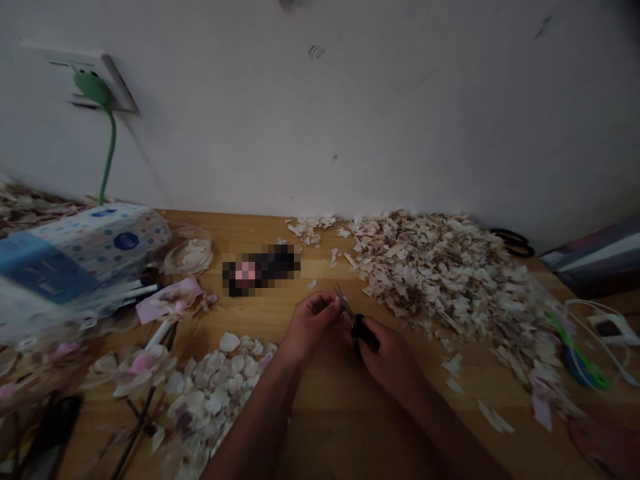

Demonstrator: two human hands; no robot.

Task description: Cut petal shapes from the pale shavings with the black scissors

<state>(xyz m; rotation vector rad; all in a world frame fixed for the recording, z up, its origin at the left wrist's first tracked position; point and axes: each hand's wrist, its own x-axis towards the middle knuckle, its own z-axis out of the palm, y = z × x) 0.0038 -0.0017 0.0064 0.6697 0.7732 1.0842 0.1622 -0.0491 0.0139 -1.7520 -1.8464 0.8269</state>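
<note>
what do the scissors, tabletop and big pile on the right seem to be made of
Scissors: blades look like metal, thin and grey; handles black, probably plastic. Tabletop: wood or wood-look board, yellowish brown, smooth, with streaky grain. Big pile: thin, pale, ragged scraps, dull in finish; perhaps dried petals or paper, hard to tell.

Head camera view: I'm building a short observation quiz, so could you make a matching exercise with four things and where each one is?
Things
1. Black-handled scissors
2. Green plug
3. Large scrap pile
4. Rounded pale pieces

Places
A. Beside the left forearm
B. In the wall socket
C. In the right hand
D. On the tabletop's right side

Pairs: 1-C, 2-B, 3-D, 4-A
</note>
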